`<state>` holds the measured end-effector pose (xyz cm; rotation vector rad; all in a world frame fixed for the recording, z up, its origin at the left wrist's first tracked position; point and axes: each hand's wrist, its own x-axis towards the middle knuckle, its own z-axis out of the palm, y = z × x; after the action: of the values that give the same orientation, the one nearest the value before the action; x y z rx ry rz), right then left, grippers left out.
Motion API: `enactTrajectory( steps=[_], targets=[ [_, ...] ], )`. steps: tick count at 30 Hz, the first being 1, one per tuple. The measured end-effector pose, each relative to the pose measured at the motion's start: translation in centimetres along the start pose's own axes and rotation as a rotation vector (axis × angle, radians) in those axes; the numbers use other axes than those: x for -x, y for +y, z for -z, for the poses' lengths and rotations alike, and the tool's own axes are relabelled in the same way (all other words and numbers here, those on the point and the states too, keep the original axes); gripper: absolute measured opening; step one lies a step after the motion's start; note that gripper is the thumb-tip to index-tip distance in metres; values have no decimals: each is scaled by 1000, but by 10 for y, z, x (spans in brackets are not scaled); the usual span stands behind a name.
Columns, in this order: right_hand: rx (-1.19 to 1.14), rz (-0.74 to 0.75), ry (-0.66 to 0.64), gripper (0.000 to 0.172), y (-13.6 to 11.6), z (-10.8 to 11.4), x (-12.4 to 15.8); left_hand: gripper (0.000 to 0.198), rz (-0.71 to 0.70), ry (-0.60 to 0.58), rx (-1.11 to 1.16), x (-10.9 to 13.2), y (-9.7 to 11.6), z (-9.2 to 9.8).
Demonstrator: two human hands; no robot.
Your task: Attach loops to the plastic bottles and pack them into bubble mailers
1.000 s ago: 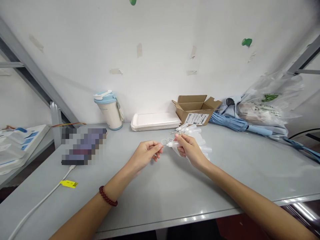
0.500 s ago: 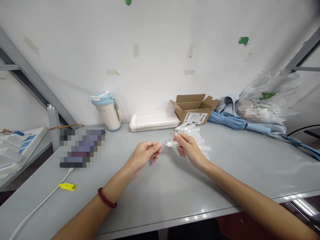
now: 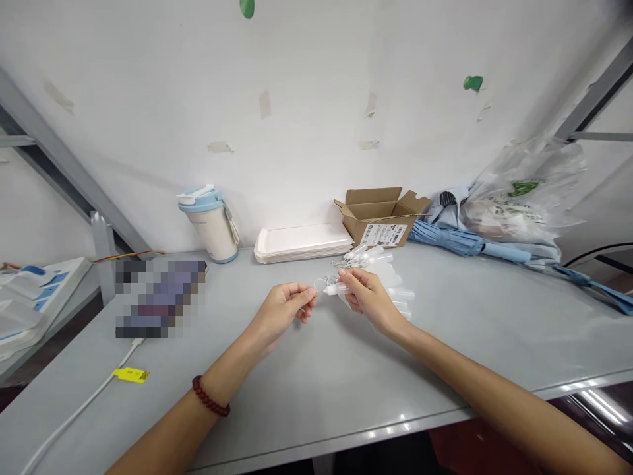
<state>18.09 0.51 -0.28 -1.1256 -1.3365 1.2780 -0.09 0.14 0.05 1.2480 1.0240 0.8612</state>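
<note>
Between thumb and fingertips, my right hand (image 3: 364, 290) holds a small translucent white tube (image 3: 337, 289) with a tapered tip, lying nearly level and pointing left. A thin pale cord loop (image 3: 319, 284) shows at its tip. My left hand (image 3: 294, 300) is closed in a pinch on a fine strand at that tip; its exact end is hidden by the fingers. Just behind and right of my right hand lies a group of similar white tubes (image 3: 378, 256) with thin cords, some over a clear plastic bag (image 3: 388, 272).
Along the wall stand a cream and blue tumbler (image 3: 212, 227), a stack of white padded envelopes (image 3: 304, 241) and an open cardboard box (image 3: 380, 221). A folded blue umbrella (image 3: 450, 237) and a plastic bag (image 3: 524, 198) lie right. A blurred-out device (image 3: 163, 300) with a white cable (image 3: 79, 412) is left.
The view has shifted slightly. The tube's tip and my left fingertips are a little farther apart, with a thin dark strand now visible between them. Both hands keep their hold.
</note>
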Motion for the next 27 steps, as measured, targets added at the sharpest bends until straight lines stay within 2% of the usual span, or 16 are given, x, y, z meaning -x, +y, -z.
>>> enactTrajectory(
  steps=[9, 14, 20, 27],
  targets=[
    [36, -11, 67, 35, 16, -7, 3, 27, 11, 80, -23, -2, -12, -11],
    [56, 1, 123, 36, 21, -10, 7, 28, 35, 60, -38, 1, -12, -16],
    [30, -51, 59, 37, 13, -5, 1, 28, 85, -43, -61, 3, -3, -9],
    [10, -31, 26, 41, 7, -2, -1, 32, 70, -96, -103, 0, -3, -5]
  ],
)
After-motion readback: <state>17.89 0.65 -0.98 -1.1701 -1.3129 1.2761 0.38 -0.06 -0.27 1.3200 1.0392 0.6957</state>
